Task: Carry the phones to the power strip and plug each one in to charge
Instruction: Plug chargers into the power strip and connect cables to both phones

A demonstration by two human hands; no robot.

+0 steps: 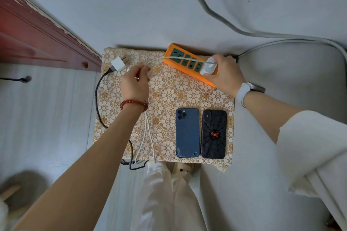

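Note:
An orange power strip [185, 60] with dark green sockets lies slanted at the back of a small table with a gold floral cloth [169, 97]. My right hand [223, 74] grips a white charger adapter [208, 67] at the strip's near end. A white cable [178, 59] runs from it across the strip to my left hand [134, 82], which pinches it. Two phones lie face down, side by side at the front right: a blue phone [187, 133] and a black phone with a red spider [214, 134].
A second white adapter [117, 63] with a black braided cable [97, 103] lies at the table's back left. Loose cable hangs over the front edge. A red wooden door frame [37, 33] stands left. A grey cushioned seat [291, 72] is right of the table.

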